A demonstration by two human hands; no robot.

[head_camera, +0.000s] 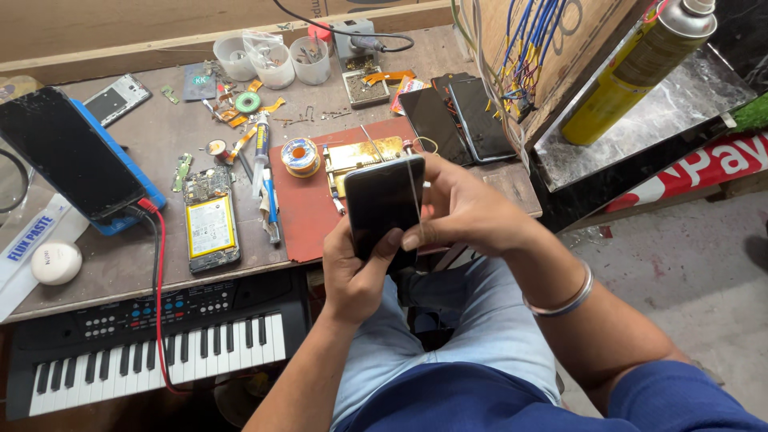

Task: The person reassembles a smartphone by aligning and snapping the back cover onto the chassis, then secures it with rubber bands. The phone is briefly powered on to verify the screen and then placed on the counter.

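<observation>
Nearest me, over my lap off the desk's [120, 272] front edge, my left hand [356, 276] grips the dark phone [382, 210] by its side edges; light, stiff, slick, breakable glass. Right hand [464, 210] pinches a thin wire [414, 192] across its face.

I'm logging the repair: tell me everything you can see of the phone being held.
The phone is a dark, glossy slab with rounded corners, its screen blank. It is held upright over the red mat's edge. The left hand cups its lower end; the right hand grips its right side, stretching a thin wire across it.
</observation>
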